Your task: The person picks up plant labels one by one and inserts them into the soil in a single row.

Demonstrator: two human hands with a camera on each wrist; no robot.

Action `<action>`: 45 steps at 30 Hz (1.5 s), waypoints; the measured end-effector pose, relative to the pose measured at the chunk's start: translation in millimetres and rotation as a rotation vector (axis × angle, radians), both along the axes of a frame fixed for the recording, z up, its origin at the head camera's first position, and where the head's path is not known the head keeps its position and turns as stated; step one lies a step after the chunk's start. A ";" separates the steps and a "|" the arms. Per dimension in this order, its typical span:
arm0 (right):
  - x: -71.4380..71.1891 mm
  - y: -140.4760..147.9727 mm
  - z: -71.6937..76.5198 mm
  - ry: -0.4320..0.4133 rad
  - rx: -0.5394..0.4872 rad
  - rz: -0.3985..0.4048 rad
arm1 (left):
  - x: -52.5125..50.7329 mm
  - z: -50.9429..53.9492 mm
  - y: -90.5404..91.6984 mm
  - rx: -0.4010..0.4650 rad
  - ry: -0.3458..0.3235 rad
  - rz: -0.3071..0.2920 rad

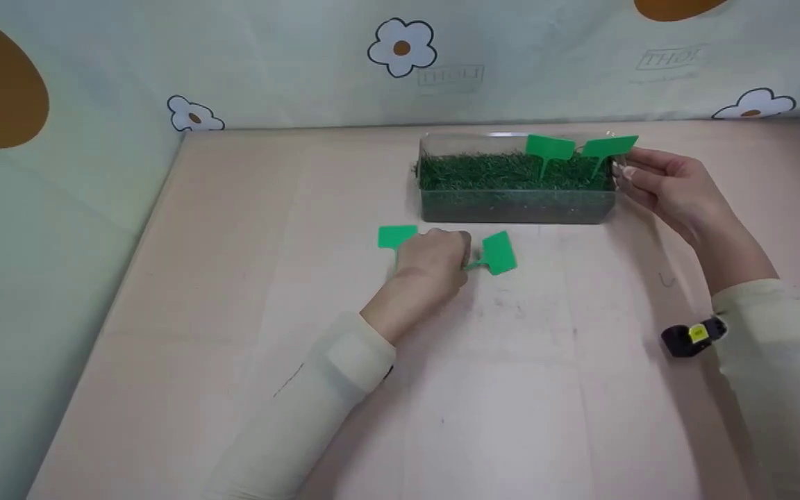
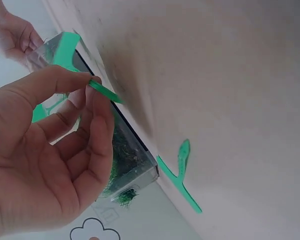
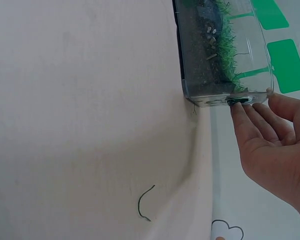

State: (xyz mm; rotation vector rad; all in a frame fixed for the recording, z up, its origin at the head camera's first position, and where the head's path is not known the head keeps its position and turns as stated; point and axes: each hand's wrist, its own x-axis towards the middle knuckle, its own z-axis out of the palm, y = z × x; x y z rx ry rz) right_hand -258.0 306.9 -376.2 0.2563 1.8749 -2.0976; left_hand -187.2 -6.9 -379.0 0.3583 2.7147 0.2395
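Note:
My left hand [image 1: 431, 260] pinches a green T-shaped plant label [image 1: 500, 253] between thumb and fingertips, just in front of a clear planter box [image 1: 518, 208]. Another green label [image 2: 179, 176] lies on the table beside that hand, its stem partly hidden in the head view. Inside the box, artificial grass [image 1: 476, 170] covers dark filling, and two green labels [image 1: 550, 147] stand upright towards the right end. With fingers extended, my right hand [image 1: 685, 191] touches the box's right end wall, the thumb near its top corner.
The box stands on a pale table [image 1: 303, 292] close to a flower-printed backdrop [image 1: 303, 62]. A thin dark curved strand [image 3: 141, 202] lies right of the box. On my right sleeve sits a small black and yellow device [image 1: 693, 337].

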 end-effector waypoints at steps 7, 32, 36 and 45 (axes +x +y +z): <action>-0.1 0.3 0.1 -0.007 -0.004 -0.005 | -1.2 5.8 -5.2 0.221 -0.050 0.053; -2.1 0.9 0.3 -0.004 -0.026 -0.005 | -11.7 14.0 -17.2 0.780 0.021 0.123; -2.1 0.8 0.5 -0.004 -0.024 0.000 | -14.1 15.1 -16.8 0.839 0.033 0.131; -1.3 0.9 -0.4 0.000 -0.003 0.011 | -20.5 17.8 -17.0 0.893 0.048 0.148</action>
